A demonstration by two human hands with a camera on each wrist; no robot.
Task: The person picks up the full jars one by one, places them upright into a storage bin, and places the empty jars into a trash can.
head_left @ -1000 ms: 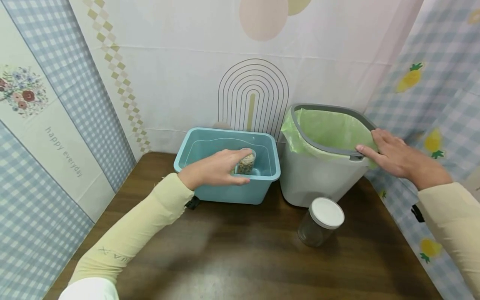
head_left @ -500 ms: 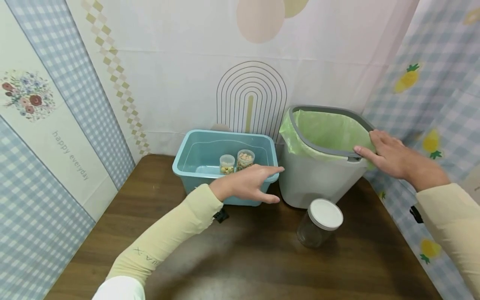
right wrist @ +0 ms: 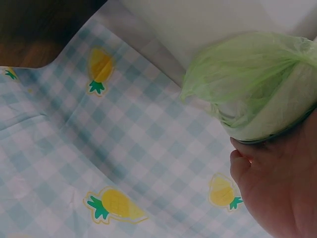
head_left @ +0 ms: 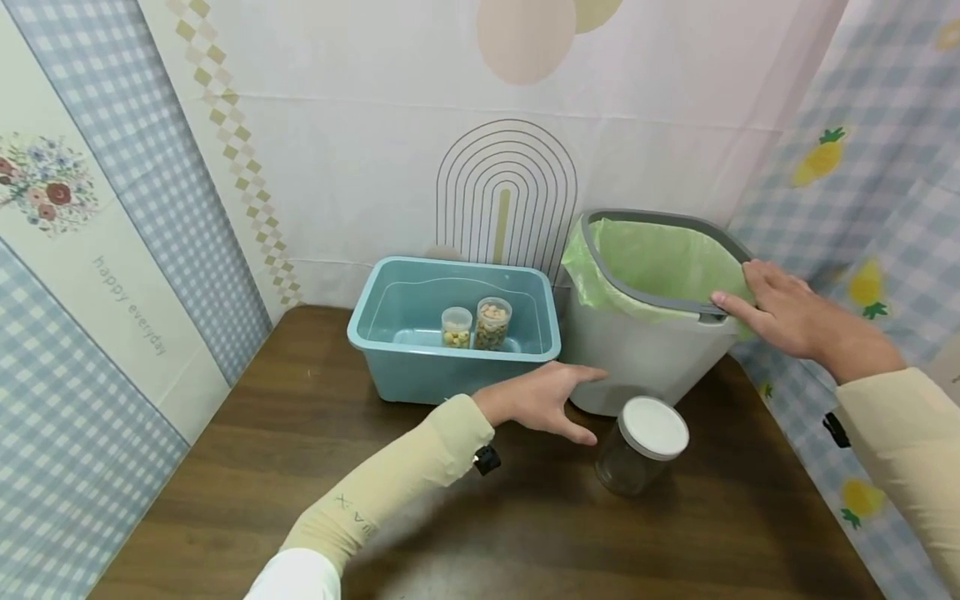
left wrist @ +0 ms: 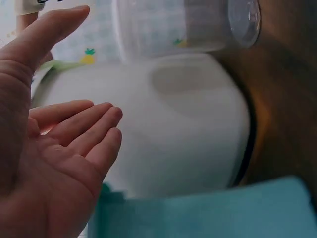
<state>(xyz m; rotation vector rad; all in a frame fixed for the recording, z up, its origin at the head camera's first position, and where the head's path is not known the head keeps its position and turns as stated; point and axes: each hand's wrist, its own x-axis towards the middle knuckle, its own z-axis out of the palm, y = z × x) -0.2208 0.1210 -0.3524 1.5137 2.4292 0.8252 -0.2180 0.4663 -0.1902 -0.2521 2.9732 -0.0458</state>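
The glass jar stands on the dark wooden bench, just in front of the bin, and looks tilted from above. Its body is clear and looks empty; a white lid closes the top. The white bin stands upright behind it, a grey rim clamping a green bag liner (bunched and spilling over the edge).

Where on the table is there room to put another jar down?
The wooden table is bare to the left of and in front of the teal bin, and along the near edge. It is crowded at the back right: the left hand hovers by the white-lidded jar, just in front of the trash can.
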